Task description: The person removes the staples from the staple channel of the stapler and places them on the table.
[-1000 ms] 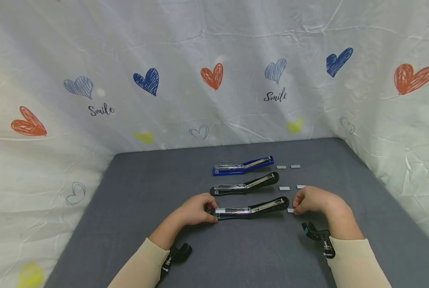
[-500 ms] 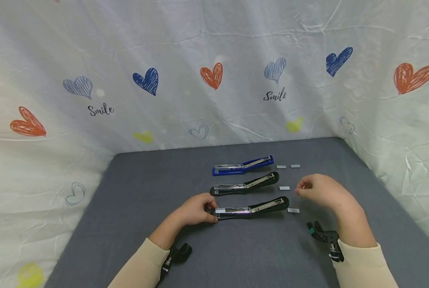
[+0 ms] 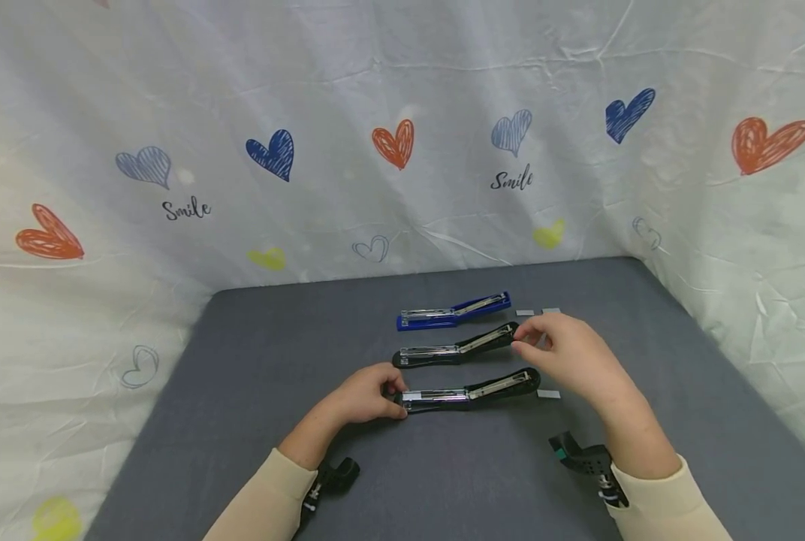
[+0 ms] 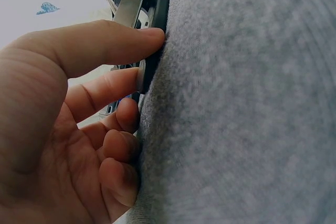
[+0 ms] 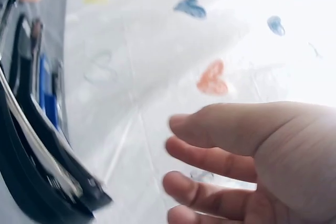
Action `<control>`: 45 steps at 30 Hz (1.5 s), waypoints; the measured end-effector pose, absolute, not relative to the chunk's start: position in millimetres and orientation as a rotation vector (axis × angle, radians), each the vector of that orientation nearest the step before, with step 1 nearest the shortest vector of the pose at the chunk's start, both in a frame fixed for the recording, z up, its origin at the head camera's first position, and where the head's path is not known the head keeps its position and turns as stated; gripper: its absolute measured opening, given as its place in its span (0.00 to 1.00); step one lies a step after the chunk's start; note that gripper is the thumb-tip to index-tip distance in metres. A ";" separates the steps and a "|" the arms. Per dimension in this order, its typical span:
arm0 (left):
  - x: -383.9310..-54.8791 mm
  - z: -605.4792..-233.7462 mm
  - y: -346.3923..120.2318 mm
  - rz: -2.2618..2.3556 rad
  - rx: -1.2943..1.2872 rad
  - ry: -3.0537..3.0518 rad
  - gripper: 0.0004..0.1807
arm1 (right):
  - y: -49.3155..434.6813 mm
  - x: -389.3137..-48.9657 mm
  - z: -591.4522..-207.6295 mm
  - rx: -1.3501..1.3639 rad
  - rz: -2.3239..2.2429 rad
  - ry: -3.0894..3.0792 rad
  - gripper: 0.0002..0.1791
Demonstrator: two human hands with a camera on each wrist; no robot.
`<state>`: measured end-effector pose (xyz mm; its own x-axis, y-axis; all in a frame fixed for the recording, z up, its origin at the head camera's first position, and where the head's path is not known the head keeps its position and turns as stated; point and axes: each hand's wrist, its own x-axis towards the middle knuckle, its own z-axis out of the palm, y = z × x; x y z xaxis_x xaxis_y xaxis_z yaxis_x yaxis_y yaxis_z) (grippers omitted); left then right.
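Observation:
Three opened-out staplers lie in a row: the near black stapler (image 3: 470,396), the middle black stapler (image 3: 456,349) and the blue stapler (image 3: 453,312). My left hand (image 3: 365,394) pinches the left end of the near one between thumb and index finger; the left wrist view shows the thumb (image 4: 149,38) on its black base. A short pale strip sits in that stapler's left part. Around the right end of the middle stapler hovers my right hand (image 3: 571,357), fingers loosely bent. The right wrist view shows nothing between its fingers (image 5: 191,156), apart from the staplers.
One pale staple strip (image 3: 549,394) lies right of the near stapler. Two more strips (image 3: 524,312) lie right of the blue one, partly behind my right hand. The grey tabletop (image 3: 294,330) meets a white cloth (image 3: 335,225) printed with hearts.
My right hand lifted off the near strip, moved back and then left to the middle stapler's right end. It now covers the strips beside that stapler. My left hand stayed put.

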<state>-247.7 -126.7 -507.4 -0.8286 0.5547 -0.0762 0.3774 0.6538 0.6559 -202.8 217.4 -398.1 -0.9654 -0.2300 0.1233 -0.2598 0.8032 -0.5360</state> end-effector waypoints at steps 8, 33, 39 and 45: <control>-248.3 -509.8 -129.8 0.936 0.736 2.615 0.14 | 183.5 -200.7 -408.4 0.467 0.883 -2.814 0.04; -250.5 -507.9 -127.7 0.947 0.745 2.608 0.14 | 106.6 -188.6 -471.9 0.956 0.688 -2.860 0.20; -249.6 -507.3 -126.2 0.961 0.760 2.599 0.14 | 99.5 -185.3 -480.5 0.881 0.596 -2.880 0.17; -248.8 -509.0 -126.6 0.945 0.750 2.607 0.14 | 92.4 -183.0 -486.5 0.859 0.584 -2.896 0.20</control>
